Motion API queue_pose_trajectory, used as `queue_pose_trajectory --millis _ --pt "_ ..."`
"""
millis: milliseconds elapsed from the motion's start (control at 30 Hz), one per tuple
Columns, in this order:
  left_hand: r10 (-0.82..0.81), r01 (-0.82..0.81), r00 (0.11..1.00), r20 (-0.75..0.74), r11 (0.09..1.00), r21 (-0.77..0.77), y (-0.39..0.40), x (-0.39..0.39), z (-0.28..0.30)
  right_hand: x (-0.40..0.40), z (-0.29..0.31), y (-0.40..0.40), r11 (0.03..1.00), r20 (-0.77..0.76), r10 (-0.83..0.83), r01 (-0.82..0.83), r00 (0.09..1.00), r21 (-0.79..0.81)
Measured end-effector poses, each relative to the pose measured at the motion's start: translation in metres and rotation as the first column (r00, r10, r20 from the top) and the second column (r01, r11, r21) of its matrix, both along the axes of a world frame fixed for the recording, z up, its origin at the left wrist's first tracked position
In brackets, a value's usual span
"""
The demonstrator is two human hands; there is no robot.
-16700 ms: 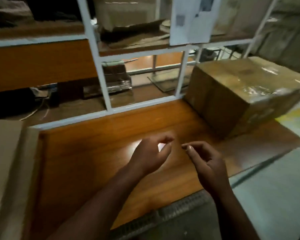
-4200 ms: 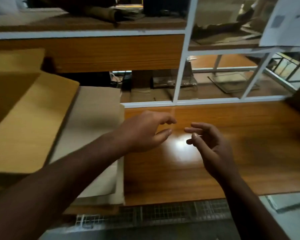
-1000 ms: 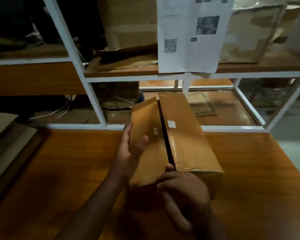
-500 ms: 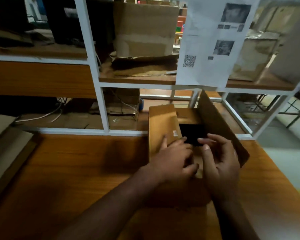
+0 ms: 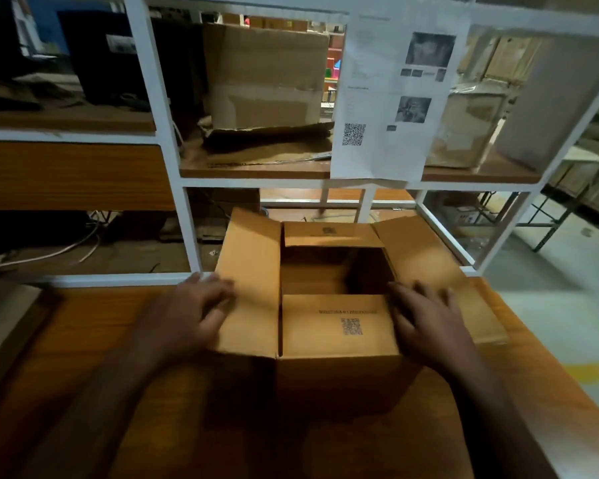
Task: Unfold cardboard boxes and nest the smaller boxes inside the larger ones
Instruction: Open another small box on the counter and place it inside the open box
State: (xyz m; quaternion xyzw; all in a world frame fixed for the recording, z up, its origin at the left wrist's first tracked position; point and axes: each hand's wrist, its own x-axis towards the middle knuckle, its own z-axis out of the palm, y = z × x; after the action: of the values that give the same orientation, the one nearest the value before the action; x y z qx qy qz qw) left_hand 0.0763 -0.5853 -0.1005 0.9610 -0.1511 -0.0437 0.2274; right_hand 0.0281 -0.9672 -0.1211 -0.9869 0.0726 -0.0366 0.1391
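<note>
A brown cardboard box (image 5: 339, 371) stands upright on the wooden table (image 5: 83, 340), its top open and its dark inside showing. All its top flaps are spread outward; the near flap carries a QR code. My left hand (image 5: 191, 316) lies flat with spread fingers on the left flap (image 5: 253, 292). My right hand (image 5: 426, 323) presses flat on the right flap (image 5: 426, 267). Neither hand grips anything.
A white metal shelf frame (image 5: 187, 233) rises right behind the box. On its shelf sit a large cardboard box (image 5: 267, 74), flattened cardboard, a wrapped box (image 5: 471, 126) and a hanging printed sheet (image 5: 391, 95). Flat cardboard (image 5: 0, 305) lies at the table's left edge.
The box's flaps have swung fully outward. Both hands moved apart from the middle of the opening onto the left and right flaps. The view tilted up slightly.
</note>
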Motion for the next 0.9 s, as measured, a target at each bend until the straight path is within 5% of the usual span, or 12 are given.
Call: queue_pose_trajectory --millis 67,133,200,300,367,433,600,767,900 --pt "0.019 0.021 0.975 -0.222 0.984 0.179 -0.001 0.002 -0.003 0.007 0.008 0.016 0.986 -0.056 0.09 -0.08 0.994 0.148" --pt "-0.002 0.0 0.933 -0.36 1.0 -0.006 -0.02 0.001 -0.009 0.015 0.001 0.028 0.979 0.016 0.139 -0.14 0.99 0.15" --pt "0.049 -0.123 0.923 -0.382 0.977 -0.173 -0.041 0.004 -0.017 0.02 -0.005 0.031 0.98 0.264 0.12 -0.157 0.957 0.123" --pt "0.201 -0.292 0.905 -0.374 0.935 -0.204 -0.062 0.015 -0.016 0.007 -0.005 0.027 0.961 0.737 0.069 -0.244 0.672 0.132" --pt "0.236 -0.288 0.907 -0.349 0.952 -0.107 -0.069 0.022 -0.014 -0.011 -0.006 0.03 0.943 0.878 0.055 -0.314 0.475 0.111" --pt "0.22 -0.242 0.912 -0.347 0.97 -0.023 -0.075 0.024 -0.012 -0.033 -0.011 0.038 0.917 0.916 -0.029 -0.354 0.401 0.184" --pt "0.21 -0.229 0.924 -0.318 0.973 -0.022 -0.08 0.024 -0.026 -0.089 -0.036 0.039 0.828 0.798 -0.288 -0.281 0.53 0.485" --pt "0.196 -0.23 0.92 -0.34 0.971 -0.063 -0.083 0.03 -0.032 -0.114 -0.079 0.034 0.933 0.673 -0.125 -0.144 0.729 0.329" --pt "0.146 -0.18 0.938 -0.314 0.98 -0.083 -0.086 0.029 -0.03 -0.106 -0.092 0.048 0.975 0.595 -0.066 -0.075 0.801 0.208"
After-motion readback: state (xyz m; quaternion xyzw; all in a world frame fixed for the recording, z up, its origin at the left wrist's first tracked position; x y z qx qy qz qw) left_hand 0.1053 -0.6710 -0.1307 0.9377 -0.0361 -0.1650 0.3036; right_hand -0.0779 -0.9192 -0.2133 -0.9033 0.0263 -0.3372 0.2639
